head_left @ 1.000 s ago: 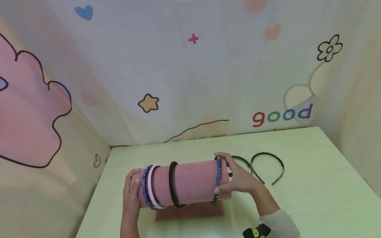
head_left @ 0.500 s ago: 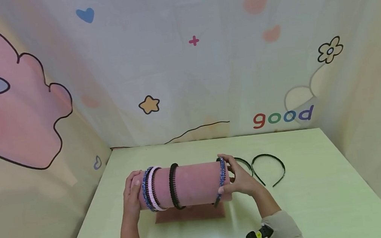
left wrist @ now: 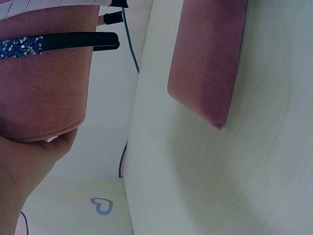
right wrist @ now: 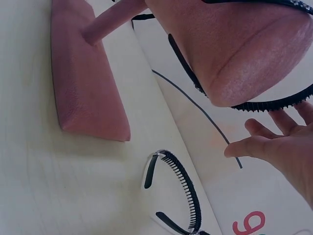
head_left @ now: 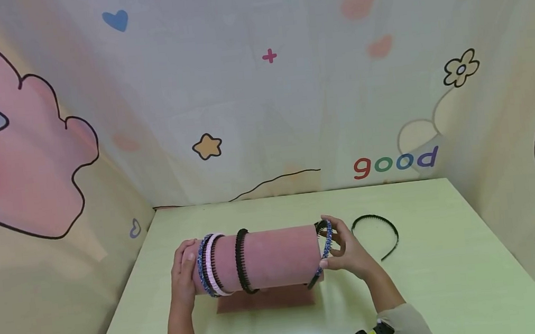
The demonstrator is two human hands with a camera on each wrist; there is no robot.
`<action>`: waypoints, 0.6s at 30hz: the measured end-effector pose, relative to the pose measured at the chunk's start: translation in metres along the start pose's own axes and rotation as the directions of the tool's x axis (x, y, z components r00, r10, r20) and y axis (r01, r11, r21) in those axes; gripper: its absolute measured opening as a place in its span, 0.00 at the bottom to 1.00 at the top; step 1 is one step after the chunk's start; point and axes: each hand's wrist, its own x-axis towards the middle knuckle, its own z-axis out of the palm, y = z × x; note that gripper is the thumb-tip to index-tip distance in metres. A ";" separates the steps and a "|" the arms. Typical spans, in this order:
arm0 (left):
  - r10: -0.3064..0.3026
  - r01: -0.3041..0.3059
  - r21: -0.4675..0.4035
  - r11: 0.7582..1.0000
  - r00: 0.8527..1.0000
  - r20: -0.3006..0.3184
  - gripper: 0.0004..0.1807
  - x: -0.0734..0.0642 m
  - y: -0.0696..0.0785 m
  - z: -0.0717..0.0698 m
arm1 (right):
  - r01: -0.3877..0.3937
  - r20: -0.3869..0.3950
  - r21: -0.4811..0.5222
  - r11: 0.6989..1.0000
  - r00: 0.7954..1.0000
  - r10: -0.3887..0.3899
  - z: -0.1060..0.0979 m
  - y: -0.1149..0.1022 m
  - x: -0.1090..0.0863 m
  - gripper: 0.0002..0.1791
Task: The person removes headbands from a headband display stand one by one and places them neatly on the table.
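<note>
A pink plush headband stand [head_left: 282, 256] lies across the middle of the head view, its roll above a flat base [head_left: 266, 298]. My left hand [head_left: 182, 280] grips the roll's left end; in the left wrist view its fingers curl under the rim. At the right end, my right hand [head_left: 349, 252] pinches a blue glittery headband [head_left: 328, 233], which sticks out partly past the roll's edge. Still round the roll are a black headband [head_left: 241, 262] near the middle, and a pale pink headband [head_left: 211, 270] and a blue glittery one [head_left: 202, 268] at the left.
On the pale table [head_left: 447, 257], right of the stand, lies a black toothed headband [head_left: 388, 222]. The right wrist view shows toothed headband [right wrist: 188, 183] parts there too. A printed cloth [head_left: 241, 84] hangs behind the table.
My right hand has moved right, drawing the blue headband partly off the roll's end. It now covers one of the table's black headbands. My left hand stays in place.
</note>
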 end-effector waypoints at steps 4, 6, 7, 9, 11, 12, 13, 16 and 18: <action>0.002 -0.002 -0.007 1.000 1.000 0.004 0.17 0.000 0.001 0.000 | -0.004 -0.054 -0.018 1.000 0.999 0.003 -0.001 -0.001 -0.007 0.54; -0.001 0.001 -0.011 1.000 1.000 0.007 0.17 0.000 0.003 0.001 | -0.013 -0.076 -0.030 0.999 0.997 0.011 -0.002 -0.002 -0.010 0.55; 0.000 0.000 -0.013 1.000 1.000 0.008 0.17 0.000 0.005 0.001 | -0.017 -0.087 -0.037 0.999 0.996 0.014 -0.002 -0.003 -0.012 0.54; 0.002 -0.001 -0.010 1.000 1.000 0.014 0.18 -0.001 0.010 0.003 | -0.023 -0.109 -0.047 0.999 0.994 0.018 -0.004 -0.003 -0.015 0.54; 0.007 -0.007 -0.007 1.000 1.000 0.018 0.18 -0.002 0.016 0.005 | -0.025 -0.133 -0.054 0.998 0.991 0.018 -0.006 -0.002 -0.019 0.53; 0.009 -0.009 -0.003 1.000 1.000 0.018 0.18 -0.003 0.018 0.006 | -0.030 -0.149 -0.066 0.997 0.989 0.020 -0.007 -0.002 -0.021 0.53; 0.009 -0.009 0.000 1.000 1.000 0.017 0.18 -0.004 0.021 0.007 | -0.035 -0.164 -0.075 0.997 0.986 0.022 -0.008 -0.001 -0.022 0.53; -0.001 0.001 0.015 1.000 1.000 0.009 0.18 -0.006 0.025 0.009 | -0.043 -0.199 -0.118 0.992 0.980 0.019 -0.010 0.000 -0.026 0.53; -0.005 0.005 0.022 1.000 1.000 0.005 0.18 -0.006 0.027 0.009 | -0.049 -0.221 -0.152 0.987 0.975 0.014 -0.011 0.000 -0.028 0.53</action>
